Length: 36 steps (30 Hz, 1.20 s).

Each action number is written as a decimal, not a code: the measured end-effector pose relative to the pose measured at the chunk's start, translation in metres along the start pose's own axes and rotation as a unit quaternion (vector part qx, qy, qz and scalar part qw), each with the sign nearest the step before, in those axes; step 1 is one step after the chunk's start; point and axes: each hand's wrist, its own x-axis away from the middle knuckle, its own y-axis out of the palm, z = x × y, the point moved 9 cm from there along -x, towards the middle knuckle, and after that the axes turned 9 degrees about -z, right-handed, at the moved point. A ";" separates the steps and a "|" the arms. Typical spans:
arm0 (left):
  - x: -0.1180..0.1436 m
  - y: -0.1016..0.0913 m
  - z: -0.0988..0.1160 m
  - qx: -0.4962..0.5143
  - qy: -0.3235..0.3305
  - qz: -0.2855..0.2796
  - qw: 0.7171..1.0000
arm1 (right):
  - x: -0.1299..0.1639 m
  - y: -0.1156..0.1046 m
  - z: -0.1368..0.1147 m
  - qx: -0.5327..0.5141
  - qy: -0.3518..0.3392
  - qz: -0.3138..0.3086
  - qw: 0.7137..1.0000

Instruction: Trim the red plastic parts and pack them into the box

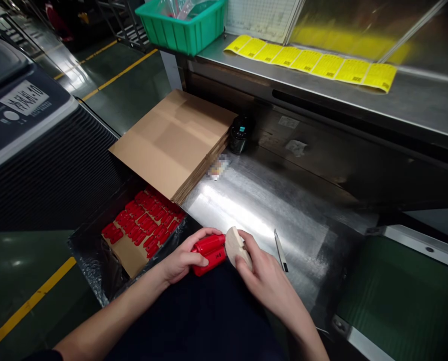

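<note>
The left hand [181,263] is curling its fingers and thumb around a red part [209,254], gripping it tight at the near edge of the shiny metal tabletop [269,210]. The right hand [263,273] is closing on a pale cloth pad [236,245] and pressing it against the end of the red part. Just beside the right hand, a thin pen [280,249] is lying on the tabletop. To the left, a dark bin [92,271] is sitting lower down, holding many more red parts [145,223] on a piece of cardboard. A stack of flat cardboard sheets [175,140] is hanging over the bin. Farther back, a small black jar [240,134] is standing, and yellow tags [314,62] are lying on a shelf beside a green basket [182,25].
</note>
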 end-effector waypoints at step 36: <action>0.010 -0.024 -0.006 -0.016 0.036 0.040 0.998 | 0.000 0.028 -0.006 -0.253 -0.075 -0.062 0.963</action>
